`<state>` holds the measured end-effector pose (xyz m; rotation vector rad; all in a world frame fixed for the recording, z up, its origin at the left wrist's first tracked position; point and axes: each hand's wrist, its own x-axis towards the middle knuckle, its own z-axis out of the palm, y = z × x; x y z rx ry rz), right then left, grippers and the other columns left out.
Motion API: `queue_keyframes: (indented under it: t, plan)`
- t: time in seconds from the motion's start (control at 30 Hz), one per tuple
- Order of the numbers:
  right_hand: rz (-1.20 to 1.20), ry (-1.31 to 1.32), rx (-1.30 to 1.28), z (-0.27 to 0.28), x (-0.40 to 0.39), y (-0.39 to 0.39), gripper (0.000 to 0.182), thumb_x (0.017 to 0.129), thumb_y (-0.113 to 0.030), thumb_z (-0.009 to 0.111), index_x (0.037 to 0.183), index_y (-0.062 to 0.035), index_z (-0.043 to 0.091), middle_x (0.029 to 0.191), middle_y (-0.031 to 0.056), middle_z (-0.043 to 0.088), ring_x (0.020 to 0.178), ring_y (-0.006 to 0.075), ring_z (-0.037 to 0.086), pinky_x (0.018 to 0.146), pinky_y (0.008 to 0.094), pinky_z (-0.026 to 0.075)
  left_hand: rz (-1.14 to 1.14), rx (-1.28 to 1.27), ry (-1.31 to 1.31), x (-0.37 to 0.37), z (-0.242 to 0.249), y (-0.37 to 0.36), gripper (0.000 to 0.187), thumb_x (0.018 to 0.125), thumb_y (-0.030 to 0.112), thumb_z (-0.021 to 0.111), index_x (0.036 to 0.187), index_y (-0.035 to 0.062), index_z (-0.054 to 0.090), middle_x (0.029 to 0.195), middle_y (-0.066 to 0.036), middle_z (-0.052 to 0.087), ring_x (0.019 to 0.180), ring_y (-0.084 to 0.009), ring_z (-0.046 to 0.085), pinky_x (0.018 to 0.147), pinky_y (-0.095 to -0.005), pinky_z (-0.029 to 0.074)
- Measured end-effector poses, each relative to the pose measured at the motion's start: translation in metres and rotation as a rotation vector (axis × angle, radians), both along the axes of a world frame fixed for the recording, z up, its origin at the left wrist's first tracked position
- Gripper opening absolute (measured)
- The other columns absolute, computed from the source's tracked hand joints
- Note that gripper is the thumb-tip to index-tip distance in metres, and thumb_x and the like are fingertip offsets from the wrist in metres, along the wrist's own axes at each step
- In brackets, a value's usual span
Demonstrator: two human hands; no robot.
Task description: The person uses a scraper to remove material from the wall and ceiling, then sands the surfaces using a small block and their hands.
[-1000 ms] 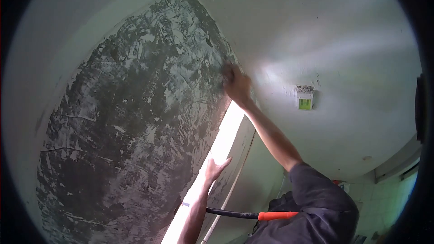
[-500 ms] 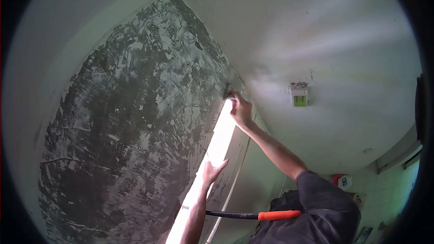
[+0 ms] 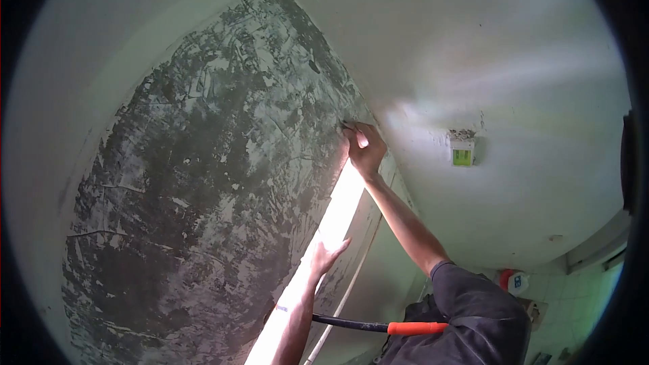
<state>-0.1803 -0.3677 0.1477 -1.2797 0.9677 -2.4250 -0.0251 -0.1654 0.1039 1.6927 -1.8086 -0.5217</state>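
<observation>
The strip [image 3: 342,204] slanted from bottom centre to mid-frame, probably stiff and light, best held by its edges. My left hand [image 3: 325,257] lay against it, thumb out; my right hand [image 3: 366,153] was curled at its top. I couldn't tell either grip.

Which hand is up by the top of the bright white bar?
The right hand, whose arm comes from the dark sleeve. It is at the upper end of the bright white bar; the left hand is lower along it.

The dark wall [image 3: 172,155] bears pale smears [image 3: 218,65]; the pale surface [image 3: 534,115] beside it bears a small green-and-white box [image 3: 462,154].
</observation>
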Motion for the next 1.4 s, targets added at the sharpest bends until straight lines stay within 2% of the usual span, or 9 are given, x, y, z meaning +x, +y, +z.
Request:
queue_keyframes:
  t: [0.4, 0.47, 0.53, 0.77, 0.87, 0.9, 1.07, 1.2, 1.4]
  plan:
    - [0.415, 0.336, 0.225, 0.046, 0.02, 0.085, 0.016, 0.086, -0.009, 0.061, 0.101, -0.0129, 0.067, 0.11, 0.005, 0.068, 0.099, 0.0226, 0.067, 0.079, 0.035, 0.055, 0.037, 0.249, 0.007, -0.007, 0.013, -0.005, 0.084, 0.078, 0.05, 0.071, 0.127, -0.0123, 0.044, 0.118, -0.029, 0.056, 0.109, -0.0356, 0.056, 0.096, -0.0408, 0.043]
    - [0.24, 0.257, -0.565, -0.011, 0.04, 0.066, 0.019, 0.084, 0.0, 0.062, 0.1, -0.0082, 0.067, 0.107, 0.0091, 0.068, 0.095, 0.0212, 0.067, 0.076, 0.0336, 0.055, -0.014, 0.201, 0.042, -0.009, 0.014, -0.004, 0.082, 0.079, 0.048, 0.071, 0.128, -0.0119, 0.044, 0.12, -0.029, 0.056, 0.11, -0.0363, 0.056, 0.097, -0.0406, 0.043]
    - [0.805, 0.116, -0.429, -0.046, 0.027, 0.044, 0.012, 0.088, -0.002, 0.054, 0.095, -0.002, 0.065, 0.088, 0.0103, 0.069, 0.074, 0.0148, 0.066, 0.062, 0.0284, 0.052, -0.016, 0.197, 0.045, -0.009, 0.01, -0.007, 0.08, 0.08, 0.046, 0.071, 0.128, -0.0113, 0.044, 0.121, -0.029, 0.055, 0.111, -0.0361, 0.056, 0.097, -0.0405, 0.042]
    - [-0.167, 0.238, 0.054, -0.088, 0.042, 0.035, 0.007, 0.085, -0.001, 0.058, 0.085, -0.0046, 0.064, 0.067, 0.013, 0.063, 0.051, 0.0167, 0.061, 0.049, 0.0291, 0.046, 0.085, 0.443, 0.011, -0.003, 0.009, -0.01, 0.07, 0.081, 0.043, 0.07, 0.121, -0.0105, 0.05, 0.117, -0.028, 0.057, 0.107, -0.0342, 0.057, 0.094, -0.0409, 0.044]
    - [0.237, 0.489, -0.514, -0.072, 0.019, 0.063, 0.019, 0.09, 0.001, 0.053, 0.105, -0.0013, 0.065, 0.106, 0.0132, 0.067, 0.099, 0.0142, 0.063, 0.084, 0.0287, 0.051, -0.058, -0.04, -0.011, -0.009, 0.0, -0.011, 0.067, 0.08, 0.044, 0.071, 0.116, -0.0104, 0.054, 0.105, -0.025, 0.063, 0.098, -0.0327, 0.061, 0.088, -0.0407, 0.047]
    - [0.974, 0.214, -0.089, -0.08, 0.006, 0.054, 0.023, 0.091, 0.003, 0.052, 0.111, -0.002, 0.063, 0.111, 0.0104, 0.066, 0.089, 0.0122, 0.062, 0.078, 0.0266, 0.052, -0.057, -0.036, -0.016, -0.008, 0.001, -0.012, 0.067, 0.08, 0.044, 0.071, 0.116, -0.0104, 0.054, 0.105, -0.025, 0.063, 0.098, -0.0327, 0.061, 0.088, -0.0407, 0.047]
    - [-0.029, 0.246, 0.208, -0.099, 0.064, 0.07, 0.01, 0.083, 0.0, 0.06, 0.092, 0.0007, 0.063, 0.085, 0.0169, 0.069, 0.072, 0.0274, 0.069, 0.063, 0.0345, 0.054, 0.11, 0.441, -0.073, 0.018, -0.025, -0.015, 0.061, 0.082, 0.045, 0.068, 0.114, -0.0065, 0.059, 0.097, -0.02, 0.066, 0.094, -0.0305, 0.063, 0.085, -0.0391, 0.049]
    - [0.325, 0.487, -0.534, -0.1, 0.043, 0.067, 0.011, 0.074, 0.002, 0.053, 0.072, -0.002, 0.063, 0.081, 0.0143, 0.07, 0.073, 0.0298, 0.069, 0.067, 0.0356, 0.055, -0.061, -0.009, -0.041, 0.007, -0.018, -0.013, 0.059, 0.082, 0.046, 0.068, 0.104, -0.0076, 0.062, 0.087, -0.017, 0.068, 0.08, -0.0274, 0.064, 0.076, -0.0389, 0.051]
    - [0.201, 0.142, 0.246, -0.059, 0.059, 0.087, 0.013, 0.087, 0.0, 0.051, 0.091, -0.0032, 0.063, 0.083, 0.0121, 0.07, 0.063, 0.0192, 0.066, 0.056, 0.0274, 0.05, 0.103, 0.355, -0.052, 0.025, -0.036, -0.014, 0.055, 0.083, 0.045, 0.066, 0.105, -0.0047, 0.063, 0.09, -0.018, 0.068, 0.092, -0.0272, 0.065, 0.079, -0.0374, 0.051]
